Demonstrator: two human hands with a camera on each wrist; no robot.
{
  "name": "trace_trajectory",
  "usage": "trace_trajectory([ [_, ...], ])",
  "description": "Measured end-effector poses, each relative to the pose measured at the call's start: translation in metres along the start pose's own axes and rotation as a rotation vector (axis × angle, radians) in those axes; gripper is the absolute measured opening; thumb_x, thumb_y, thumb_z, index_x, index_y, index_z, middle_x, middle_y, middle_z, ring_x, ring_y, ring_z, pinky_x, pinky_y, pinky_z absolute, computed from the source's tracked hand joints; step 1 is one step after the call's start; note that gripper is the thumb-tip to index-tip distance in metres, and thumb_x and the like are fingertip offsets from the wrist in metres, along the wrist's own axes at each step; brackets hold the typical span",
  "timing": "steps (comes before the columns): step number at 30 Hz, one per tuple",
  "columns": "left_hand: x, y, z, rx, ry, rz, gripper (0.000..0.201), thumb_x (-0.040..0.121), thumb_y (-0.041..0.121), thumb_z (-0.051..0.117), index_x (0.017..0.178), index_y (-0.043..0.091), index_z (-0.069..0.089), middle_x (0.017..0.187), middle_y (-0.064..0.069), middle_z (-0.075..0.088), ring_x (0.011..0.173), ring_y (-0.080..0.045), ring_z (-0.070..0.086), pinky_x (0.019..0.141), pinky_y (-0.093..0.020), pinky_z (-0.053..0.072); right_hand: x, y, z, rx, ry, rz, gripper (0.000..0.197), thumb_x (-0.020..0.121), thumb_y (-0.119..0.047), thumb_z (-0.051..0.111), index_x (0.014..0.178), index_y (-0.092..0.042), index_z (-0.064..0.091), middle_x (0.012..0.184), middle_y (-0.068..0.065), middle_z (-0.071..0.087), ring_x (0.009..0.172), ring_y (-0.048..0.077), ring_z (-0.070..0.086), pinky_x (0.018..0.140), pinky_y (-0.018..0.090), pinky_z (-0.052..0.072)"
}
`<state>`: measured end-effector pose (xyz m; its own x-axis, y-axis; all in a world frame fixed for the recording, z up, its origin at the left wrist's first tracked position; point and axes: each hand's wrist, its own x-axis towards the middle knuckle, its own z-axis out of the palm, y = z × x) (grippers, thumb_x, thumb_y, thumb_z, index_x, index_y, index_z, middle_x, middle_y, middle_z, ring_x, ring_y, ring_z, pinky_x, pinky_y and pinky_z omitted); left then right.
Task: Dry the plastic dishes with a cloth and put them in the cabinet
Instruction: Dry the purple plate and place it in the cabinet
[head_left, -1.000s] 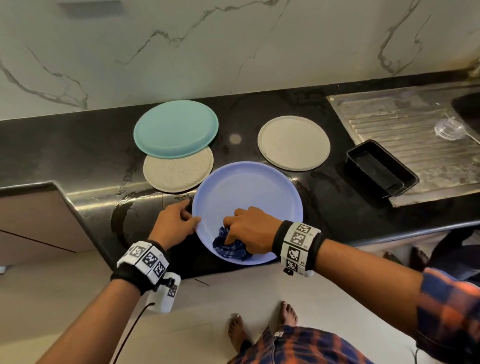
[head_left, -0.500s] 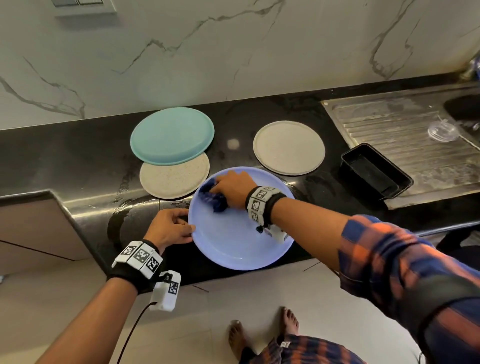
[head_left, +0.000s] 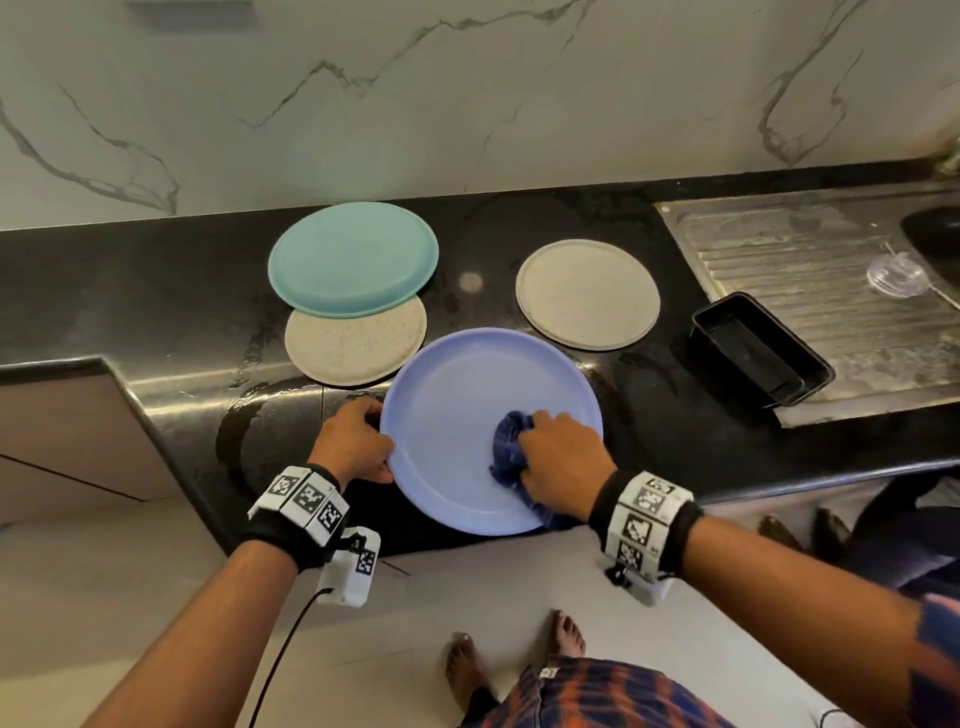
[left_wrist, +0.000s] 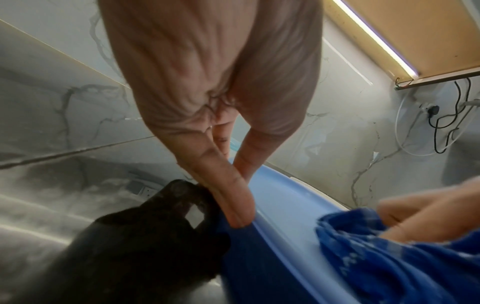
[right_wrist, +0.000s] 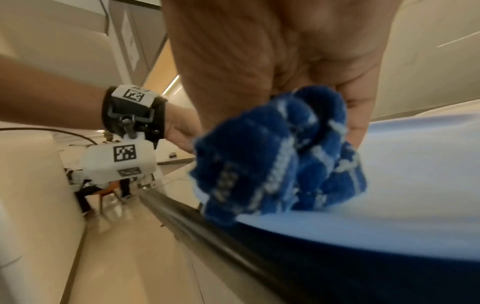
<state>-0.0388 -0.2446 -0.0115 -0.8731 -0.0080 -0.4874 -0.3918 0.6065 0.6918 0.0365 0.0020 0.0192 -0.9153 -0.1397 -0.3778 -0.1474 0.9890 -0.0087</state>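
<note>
Black worktop (head_left: 649, 415) under marble wall (head_left: 467, 104); left hand (head_left: 353, 441) pinched the plate (head_left: 467, 395) rim; right hand (head_left: 563, 457), clutching the cloth (head_left: 506, 447), had swept from far-left back toward the near edge.

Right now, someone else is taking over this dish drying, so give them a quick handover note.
Left hand grips the near-left rim of the lavender plate, steadying it on the black counter.
Right hand holds the bunched blue cloth against the plate's inside.
Waiting: teal plate overlapping a beige plate, another beige plate, black tray.
Done: nothing visibly put away.
Left: finish this plate, dry the others, put them all in the cabinet.
</note>
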Motion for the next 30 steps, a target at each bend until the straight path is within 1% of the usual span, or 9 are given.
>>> trace_trajectory([
  [6, -0.003, -0.006, 0.001, -0.027, 0.018, 0.035, 0.034, 0.075, -0.003, 0.064, 0.096, 0.024, 0.06, 0.079, -0.015, 0.063, 0.072, -0.035, 0.07, 0.058, -0.049, 0.061, 0.031, -0.044, -0.012, 0.013, 0.019, -0.253, 0.024, 0.087, -0.022, 0.065, 0.109, -0.012, 0.066, 0.116, 0.009, 0.052, 0.096, 0.036, 0.054, 0.062, 0.038, 0.035],
  [9, -0.003, -0.007, 0.002, -0.085, 0.014, 0.008, 0.029, 0.08, -0.005, 0.065, 0.101, 0.014, 0.058, 0.074, -0.016, 0.061, 0.062, -0.032, 0.068, 0.061, -0.053, 0.061, 0.083, -0.026, -0.023, 0.057, 0.121, -0.174, 0.021, 0.088, -0.029, 0.064, 0.105, -0.018, 0.068, 0.111, 0.005, 0.061, 0.094, 0.033, 0.06, 0.065, 0.039, 0.045],
  [12, -0.005, -0.004, 0.005, -0.077, 0.011, -0.008, 0.029, 0.083, -0.002, 0.066, 0.103, 0.016, 0.055, 0.082, -0.015, 0.065, 0.067, -0.032, 0.071, 0.06, -0.048, 0.062, 0.109, 0.014, -0.034, 0.029, 0.161, -0.017, 0.027, 0.09, -0.034, 0.059, 0.111, -0.02, 0.069, 0.116, 0.005, 0.063, 0.103, 0.031, 0.063, 0.077, 0.037, 0.051],
  [15, -0.008, -0.002, 0.007, -0.024, 0.014, -0.012, 0.031, 0.083, 0.001, 0.064, 0.105, 0.02, 0.054, 0.089, -0.013, 0.065, 0.073, -0.032, 0.072, 0.061, -0.045, 0.062, 0.096, 0.051, -0.034, 0.017, 0.173, 0.105, 0.032, 0.092, -0.036, 0.055, 0.116, -0.019, 0.068, 0.119, 0.008, 0.057, 0.105, 0.034, 0.059, 0.079, 0.039, 0.049],
  [18, -0.006, -0.002, 0.008, 0.014, 0.016, -0.029, 0.039, 0.076, 0.006, 0.066, 0.108, 0.023, 0.053, 0.094, -0.01, 0.065, 0.081, -0.032, 0.07, 0.069, -0.047, 0.062, 0.06, 0.053, -0.022, 0.001, 0.115, 0.154, 0.03, 0.094, -0.032, 0.053, 0.116, -0.017, 0.066, 0.123, 0.008, 0.055, 0.107, 0.034, 0.058, 0.073, 0.037, 0.044],
  [20, -0.002, -0.003, 0.008, 0.029, 0.001, -0.037, 0.045, 0.07, 0.01, 0.067, 0.11, 0.025, 0.053, 0.097, -0.008, 0.065, 0.086, -0.033, 0.069, 0.072, -0.049, 0.061, 0.034, 0.035, -0.011, 0.004, 0.086, 0.137, 0.031, 0.094, -0.031, 0.054, 0.12, -0.017, 0.063, 0.128, 0.006, 0.052, 0.109, 0.034, 0.057, 0.072, 0.036, 0.042],
  [24, 0.005, -0.004, 0.008, 0.044, -0.012, -0.045, 0.039, 0.067, 0.009, 0.065, 0.099, 0.028, 0.053, 0.096, -0.009, 0.066, 0.084, -0.034, 0.069, 0.069, -0.049, 0.061, 0.013, -0.02, 0.0, -0.038, 0.019, -0.088, 0.029, 0.09, -0.023, 0.059, 0.117, -0.015, 0.063, 0.125, 0.007, 0.05, 0.104, 0.036, 0.053, 0.066, 0.037, 0.036],
  [27, 0.005, -0.002, 0.007, 0.055, 0.005, -0.037, 0.034, 0.069, 0.006, 0.065, 0.093, 0.026, 0.052, 0.091, -0.012, 0.066, 0.08, -0.034, 0.07, 0.065, -0.049, 0.061, 0.038, -0.037, -0.015, -0.013, 0.033, -0.187, 0.025, 0.089, -0.025, 0.062, 0.113, -0.016, 0.064, 0.12, 0.007, 0.05, 0.103, 0.035, 0.051, 0.064, 0.038, 0.033],
  [30, 0.003, 0.0, 0.007, 0.048, 0.019, -0.049, 0.03, 0.073, 0.002, 0.064, 0.093, 0.02, 0.051, 0.088, -0.014, 0.066, 0.077, -0.034, 0.07, 0.06, -0.048, 0.061, 0.078, -0.023, -0.035, 0.05, 0.105, -0.107, 0.016, 0.089, -0.028, 0.062, 0.1, -0.017, 0.064, 0.105, 0.005, 0.057, 0.097, 0.032, 0.058, 0.064, 0.038, 0.041],
])
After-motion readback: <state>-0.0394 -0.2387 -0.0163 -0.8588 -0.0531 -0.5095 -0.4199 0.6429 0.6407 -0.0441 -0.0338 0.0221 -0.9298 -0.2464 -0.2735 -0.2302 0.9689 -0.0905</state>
